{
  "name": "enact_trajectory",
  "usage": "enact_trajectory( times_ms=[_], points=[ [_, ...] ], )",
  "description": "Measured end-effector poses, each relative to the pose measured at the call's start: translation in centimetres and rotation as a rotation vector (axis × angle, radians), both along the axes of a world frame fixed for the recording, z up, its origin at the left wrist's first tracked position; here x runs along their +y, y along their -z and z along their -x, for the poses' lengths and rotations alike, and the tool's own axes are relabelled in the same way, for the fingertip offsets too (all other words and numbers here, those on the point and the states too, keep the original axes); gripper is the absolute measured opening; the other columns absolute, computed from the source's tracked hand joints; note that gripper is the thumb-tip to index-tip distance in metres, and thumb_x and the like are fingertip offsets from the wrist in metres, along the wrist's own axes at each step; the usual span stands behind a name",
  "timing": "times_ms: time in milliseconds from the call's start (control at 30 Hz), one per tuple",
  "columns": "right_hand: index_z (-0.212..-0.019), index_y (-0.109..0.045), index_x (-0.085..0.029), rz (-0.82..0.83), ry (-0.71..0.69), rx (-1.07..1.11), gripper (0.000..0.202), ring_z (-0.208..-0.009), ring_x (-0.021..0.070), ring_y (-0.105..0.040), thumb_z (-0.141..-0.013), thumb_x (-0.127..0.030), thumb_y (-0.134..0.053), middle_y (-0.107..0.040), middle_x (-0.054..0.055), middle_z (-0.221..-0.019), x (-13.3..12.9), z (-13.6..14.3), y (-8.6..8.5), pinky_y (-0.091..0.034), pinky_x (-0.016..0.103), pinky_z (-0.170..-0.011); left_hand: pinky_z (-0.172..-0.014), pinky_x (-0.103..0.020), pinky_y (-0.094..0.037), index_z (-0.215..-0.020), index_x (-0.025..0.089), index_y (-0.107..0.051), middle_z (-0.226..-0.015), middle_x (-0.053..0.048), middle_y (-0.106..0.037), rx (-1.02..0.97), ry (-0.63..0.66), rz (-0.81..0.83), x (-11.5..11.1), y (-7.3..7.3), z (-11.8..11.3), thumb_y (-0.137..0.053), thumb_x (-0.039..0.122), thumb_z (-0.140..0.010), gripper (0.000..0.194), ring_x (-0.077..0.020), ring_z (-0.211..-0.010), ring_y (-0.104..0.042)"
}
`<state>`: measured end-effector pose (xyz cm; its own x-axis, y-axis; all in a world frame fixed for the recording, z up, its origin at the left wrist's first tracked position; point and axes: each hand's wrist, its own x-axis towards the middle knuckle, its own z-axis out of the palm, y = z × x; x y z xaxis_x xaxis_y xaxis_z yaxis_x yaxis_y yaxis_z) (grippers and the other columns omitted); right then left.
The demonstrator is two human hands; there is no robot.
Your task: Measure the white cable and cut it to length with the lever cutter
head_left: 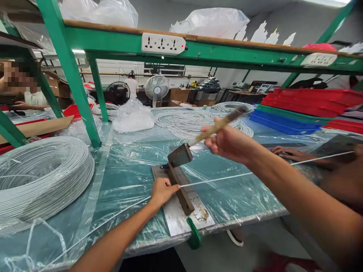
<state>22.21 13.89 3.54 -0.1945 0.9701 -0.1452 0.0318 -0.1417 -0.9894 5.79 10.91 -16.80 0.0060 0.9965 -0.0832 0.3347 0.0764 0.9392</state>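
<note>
Cable (215,179) in left fingers (169,188), handle (210,131) in right (213,144)

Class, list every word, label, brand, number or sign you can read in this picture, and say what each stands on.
No text is clear enough to quote.
Dark lettering on the shelf edge, beside the left-hand power strip: too small to read.
Hub of the white fan: any marking is too small to read.
Hammer head: no readable text.
</note>
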Motion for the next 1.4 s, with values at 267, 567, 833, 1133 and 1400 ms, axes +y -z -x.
enact_trajectory(
  times_ms=[267,567,833,1133,1400],
  points=[
    [-0.098,-0.061,-0.020,0.293,0.090,-0.070,0.053,-0.038,0.0082,-0.049,-0.059,-0.053,-0.074,-0.061,0.004,-0.060,-12.1,-3.9,7.4,-0.032,0.020,-0.038,-0.045,-0.021,-0.017,-0.043,0.017,-0.041,-0.041,0.008,-0.032,0.025,-0.026,0.006,0.0,-0.2,-0.2,-0.069,0.035,-0.059,0.037,-0.0063,-0.043,-0.030],
    [-0.103,-0.052,-0.023,0.526,0.055,0.003,0.040,-0.028,0.0037,-0.028,-0.064,-0.029,-0.058,-0.041,-0.007,-0.051,-14.7,-2.4,8.6,-0.015,0.017,-0.030,-0.045,-0.022,-0.017,-0.043,0.018,-0.037,-0.042,0.008,-0.032,0.076,-0.005,-0.043,-0.2,-0.9,-0.1,-0.067,0.034,-0.061,0.039,-0.0066,-0.043,-0.030],
    [-0.085,-0.047,-0.021,0.361,-0.031,-0.214,0.035,-0.026,0.0021,-0.016,-0.063,-0.047,-0.057,-0.032,-0.011,-0.044,-14.8,-2.0,9.2,-0.011,0.018,-0.028,-0.046,-0.020,-0.018,-0.044,0.018,-0.038,-0.042,0.008,-0.030,0.031,0.037,-0.058,0.2,-0.1,0.2,-0.066,0.037,-0.060,0.038,-0.0060,-0.043,-0.030],
    [-0.088,-0.047,-0.020,0.216,0.063,-0.279,0.031,-0.031,0.0047,-0.025,-0.070,-0.044,-0.055,-0.035,-0.009,-0.050,-16.8,-1.7,15.0,-0.018,0.018,-0.031,-0.046,-0.021,-0.016,-0.045,0.018,-0.035,-0.043,0.008,-0.029,-0.060,0.035,-0.078,0.2,0.3,0.2,-0.066,0.040,-0.060,0.041,-0.0057,-0.044,-0.028],
    [-0.140,-0.031,-0.019,0.215,0.054,-0.212,0.076,-0.032,0.0064,-0.026,-0.076,-0.049,-0.059,-0.032,-0.011,-0.044,-17.5,-2.9,13.6,-0.024,0.018,-0.035,-0.049,-0.021,-0.023,-0.054,0.017,-0.043,-0.050,0.006,-0.036,-0.227,0.158,-0.101,-2.5,-2.4,1.7,-0.065,0.055,-0.061,0.045,-0.0072,-0.050,-0.032]
  ],
)
